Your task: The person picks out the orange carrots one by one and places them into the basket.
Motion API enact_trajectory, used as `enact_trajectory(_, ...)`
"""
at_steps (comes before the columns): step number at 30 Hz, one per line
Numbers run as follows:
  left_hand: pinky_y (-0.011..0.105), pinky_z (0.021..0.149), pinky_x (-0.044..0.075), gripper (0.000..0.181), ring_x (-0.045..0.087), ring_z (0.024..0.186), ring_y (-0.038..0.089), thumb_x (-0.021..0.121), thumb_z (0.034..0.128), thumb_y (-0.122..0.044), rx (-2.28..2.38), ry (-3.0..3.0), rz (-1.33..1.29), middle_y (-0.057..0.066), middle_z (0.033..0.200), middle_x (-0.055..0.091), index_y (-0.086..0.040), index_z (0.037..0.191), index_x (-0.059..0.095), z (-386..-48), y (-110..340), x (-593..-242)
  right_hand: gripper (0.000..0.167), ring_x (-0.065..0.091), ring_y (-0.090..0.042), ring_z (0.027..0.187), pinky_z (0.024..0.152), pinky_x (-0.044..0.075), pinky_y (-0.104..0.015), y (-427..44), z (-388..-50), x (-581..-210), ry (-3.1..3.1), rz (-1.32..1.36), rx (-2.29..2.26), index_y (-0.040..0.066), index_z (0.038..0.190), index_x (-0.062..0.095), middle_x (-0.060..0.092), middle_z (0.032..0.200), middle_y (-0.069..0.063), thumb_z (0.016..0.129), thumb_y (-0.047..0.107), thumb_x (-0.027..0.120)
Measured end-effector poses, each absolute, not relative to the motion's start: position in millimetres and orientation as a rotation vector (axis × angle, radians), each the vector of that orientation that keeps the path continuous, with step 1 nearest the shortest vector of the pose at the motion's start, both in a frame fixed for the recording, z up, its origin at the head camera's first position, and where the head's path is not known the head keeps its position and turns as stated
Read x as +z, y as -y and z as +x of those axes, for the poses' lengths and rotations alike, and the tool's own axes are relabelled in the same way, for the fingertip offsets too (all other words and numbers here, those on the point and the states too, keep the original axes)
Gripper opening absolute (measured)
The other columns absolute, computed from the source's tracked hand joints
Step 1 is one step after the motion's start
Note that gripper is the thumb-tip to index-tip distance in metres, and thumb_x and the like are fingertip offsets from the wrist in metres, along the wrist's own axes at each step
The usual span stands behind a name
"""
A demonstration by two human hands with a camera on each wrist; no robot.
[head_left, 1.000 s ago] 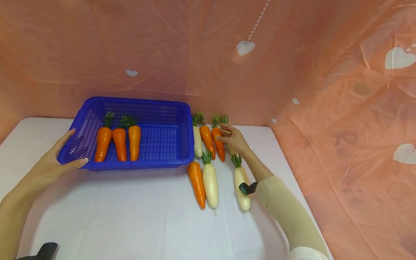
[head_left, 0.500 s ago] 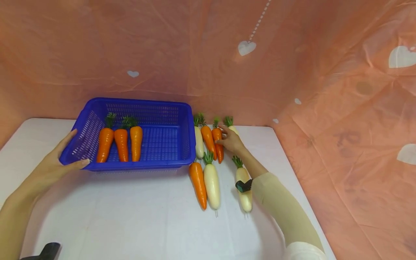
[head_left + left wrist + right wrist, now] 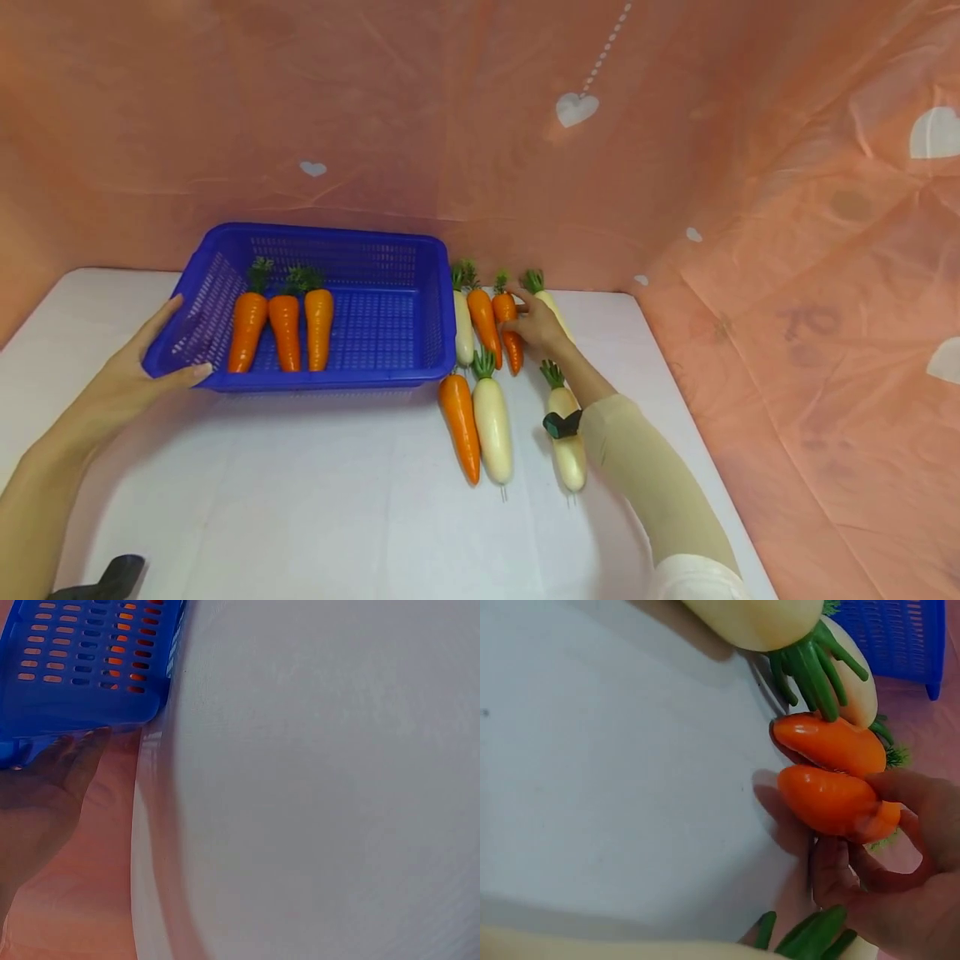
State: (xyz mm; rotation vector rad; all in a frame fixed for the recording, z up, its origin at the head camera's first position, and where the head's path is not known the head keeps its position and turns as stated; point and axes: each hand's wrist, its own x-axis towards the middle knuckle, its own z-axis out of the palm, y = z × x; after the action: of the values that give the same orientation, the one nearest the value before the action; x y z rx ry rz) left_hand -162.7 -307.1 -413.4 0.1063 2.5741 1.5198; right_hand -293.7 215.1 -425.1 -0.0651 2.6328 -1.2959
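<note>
A blue plastic basket with slotted walls stands at the left back, with three orange carrots side by side at its left end. My left hand grips its left end, thumb over the front rim; the left wrist view has fingers under the rim. Right of the basket, my right hand pinches an orange carrot between thumb and fingers. Another carrot lies against it, a white radish beyond. The held carrot's leafy top is partly hidden by the hand in the right wrist view.
Nearer the front lie a carrot and a white radish side by side. One radish sits partly under the right wrist camera, another behind the hand. A pinkish-orange cloth walls off the white table's back and right.
My right hand has shifted from beside the back-right radish leftward to the carrot and now pinches it. That radish shows more. The left hand keeps its hold on the basket.
</note>
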Motion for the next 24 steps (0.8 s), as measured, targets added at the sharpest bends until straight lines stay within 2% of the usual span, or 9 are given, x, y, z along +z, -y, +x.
enact_trajectory(4, 0.073, 0.109, -0.011, 0.095, -0.016, 0.145, 0.05, 0.063, 0.0979, -0.026, 1.51, -2.587, 0.105, 0.018, 0.163, -0.016, -0.041, 0.156, -0.01, -163, 307, -413, 0.071, 0.051, -0.035, 0.128, 0.095, 0.053, -0.042, -217, -292, -419, -2.652, -0.058, -1.314, 0.023, 0.152, 0.043, 0.049, 0.145, -0.021, 0.089, 0.008, 0.07)
enact_trajectory(11, 0.077, 0.106, -0.01, 0.096, -0.015, 0.142, 0.055, 0.063, 0.0977, -0.029, 1.472, -2.599, 0.077, 0.019, 0.162, -0.018, -0.04, 0.156, -0.012, -162, 306, -412, 0.069, 0.066, -0.031, 0.098, 0.076, 0.059, -0.033, -211, -283, -392, -2.594, -0.092, -1.404, 0.028, 0.153, 0.041, 0.047, 0.145, -0.019, 0.093, 0.008, 0.068)
enact_trajectory(14, 0.077, 0.106, -0.01, 0.096, -0.015, 0.143, 0.054, 0.063, 0.0976, -0.029, 1.482, -2.594, 0.081, 0.02, 0.162, -0.017, -0.04, 0.156, -0.012, -163, 305, -412, 0.069, 0.066, -0.029, 0.098, 0.074, 0.059, -0.03, -208, -281, -380, -2.607, -0.148, -1.432, 0.027, 0.153, 0.041, 0.048, 0.144, -0.02, 0.092, 0.007, 0.068)
enact_trajectory(24, 0.073, 0.108, -0.013, 0.094, -0.017, 0.145, 0.049, 0.063, 0.0978, -0.025, 1.521, -2.587, 0.116, 0.018, 0.163, -0.016, -0.041, 0.157, -0.01, -163, 307, -414, 0.07, 0.063, -0.033, 0.112, 0.077, 0.061, -0.035, -181, -280, -356, -2.541, -0.332, -1.518, 0.021, 0.153, 0.042, 0.051, 0.141, -0.019, 0.091, 0.007, 0.071)
